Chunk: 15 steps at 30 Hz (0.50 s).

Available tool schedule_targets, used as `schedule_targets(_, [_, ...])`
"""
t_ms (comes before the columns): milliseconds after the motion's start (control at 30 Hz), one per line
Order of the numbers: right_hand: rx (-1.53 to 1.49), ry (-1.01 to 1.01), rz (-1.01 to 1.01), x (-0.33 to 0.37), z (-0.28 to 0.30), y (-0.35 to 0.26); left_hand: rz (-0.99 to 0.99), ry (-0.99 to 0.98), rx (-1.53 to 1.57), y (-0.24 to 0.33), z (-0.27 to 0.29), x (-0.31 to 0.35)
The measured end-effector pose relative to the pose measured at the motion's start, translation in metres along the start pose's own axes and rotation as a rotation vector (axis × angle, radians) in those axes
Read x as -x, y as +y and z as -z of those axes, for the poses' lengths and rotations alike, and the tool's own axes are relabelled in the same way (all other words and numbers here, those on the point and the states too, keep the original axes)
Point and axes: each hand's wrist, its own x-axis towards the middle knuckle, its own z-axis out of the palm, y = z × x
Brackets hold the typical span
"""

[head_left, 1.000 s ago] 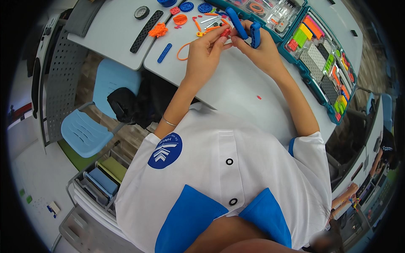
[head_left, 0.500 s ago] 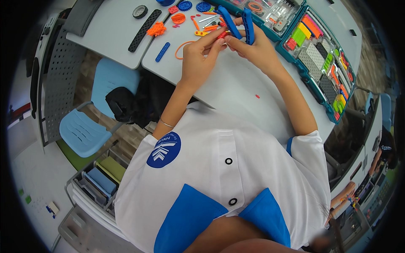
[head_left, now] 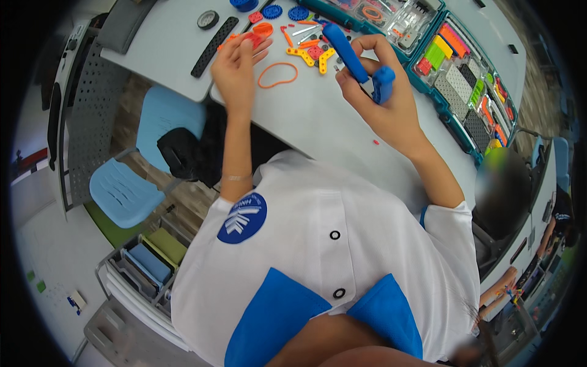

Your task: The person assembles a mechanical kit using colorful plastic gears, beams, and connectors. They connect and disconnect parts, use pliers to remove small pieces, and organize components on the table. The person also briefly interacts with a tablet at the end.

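My right hand grips a blue plastic assembly above the table. Its long blue arm slants up and left, and its curved blue arm stands by the palm. A short metal pin tip shows near my thumb. My left hand, slightly blurred, is over the table's left part with curled fingers. A small red piece shows at its fingertips, its shape unclear. Close by are an orange round part and a partly hidden orange cluster. Between the hands lie an orange rubber band and yellow angled connectors.
An open teal case with sorted coloured parts fills the right side. Blue gears, a black wheel and a black perforated strip lie at the far left. A small red bit rests nearer me. Light blue chairs stand left.
My hands have parted: the left has moved left toward the orange parts, with red at its fingertips. My right hand has drawn slightly right and nearer, turning the blue assembly.
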Motion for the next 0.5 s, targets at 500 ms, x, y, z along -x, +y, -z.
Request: schedule_targets(500, [0.609, 0.032, -0.019, -0.029, 0.007, 0.103, 0.005, 0.052, -0.732, 0.007, 0.044, 0.006])
